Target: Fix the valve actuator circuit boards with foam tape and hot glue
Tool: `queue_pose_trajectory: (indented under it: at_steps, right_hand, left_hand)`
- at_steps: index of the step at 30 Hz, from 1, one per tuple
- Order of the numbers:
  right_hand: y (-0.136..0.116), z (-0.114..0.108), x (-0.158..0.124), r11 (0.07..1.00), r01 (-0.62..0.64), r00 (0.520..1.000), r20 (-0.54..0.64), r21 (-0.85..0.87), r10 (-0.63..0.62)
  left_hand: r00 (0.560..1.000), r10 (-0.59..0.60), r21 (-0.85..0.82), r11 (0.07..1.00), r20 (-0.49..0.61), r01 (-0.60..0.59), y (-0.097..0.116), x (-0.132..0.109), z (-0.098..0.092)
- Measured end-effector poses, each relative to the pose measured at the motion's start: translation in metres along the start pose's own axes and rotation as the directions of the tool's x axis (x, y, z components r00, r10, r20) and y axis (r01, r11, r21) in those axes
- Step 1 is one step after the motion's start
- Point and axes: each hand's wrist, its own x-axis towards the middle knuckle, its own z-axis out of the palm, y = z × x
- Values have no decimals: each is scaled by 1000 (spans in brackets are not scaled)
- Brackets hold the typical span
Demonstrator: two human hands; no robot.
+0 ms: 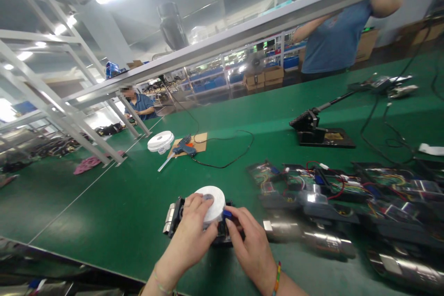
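My left hand (194,236) grips a white roll of tape (212,200) with its fingers curled over the rim, and holds it on top of a small black device (176,217) that lies on the green table. My right hand (250,245) is closed beside the roll, with fingertips pinched at a small blue part (227,214) on the device's right side. Most of the device is hidden under the roll and both hands.
A row of black assemblies with coloured wires (333,189) and metal cylinders (312,238) lies to the right. Farther back are a blue glue gun on cardboard (185,149), a white reel (160,141) and a black stand (315,132). Two people work beyond the table.
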Motion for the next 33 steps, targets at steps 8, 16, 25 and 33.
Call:
queue_pose_trajectory:
  at_steps: [8, 16, 25, 33]
  right_hand:
    - [0, 0, -1, 999, 29, 999, -12, -18, -30]
    - [-2, 7, 2, 999, 19, 997, -69, -30, -21]
    - [5, 21, 0, 952, -243, 952, -141, 186, 270]
    - [14, 20, 5, 764, -472, 831, -68, 440, 552]
  left_hand:
    - [1000, -11, -11, 1000, 28, 11, 1, -1, -2]
    - [1000, -3, 13, 1000, -28, 4, 2, -1, 2]
    - [971, 13, 76, 997, -239, 6, 8, -7, 28]
    - [724, 227, 315, 949, -652, -14, 27, -15, 43]
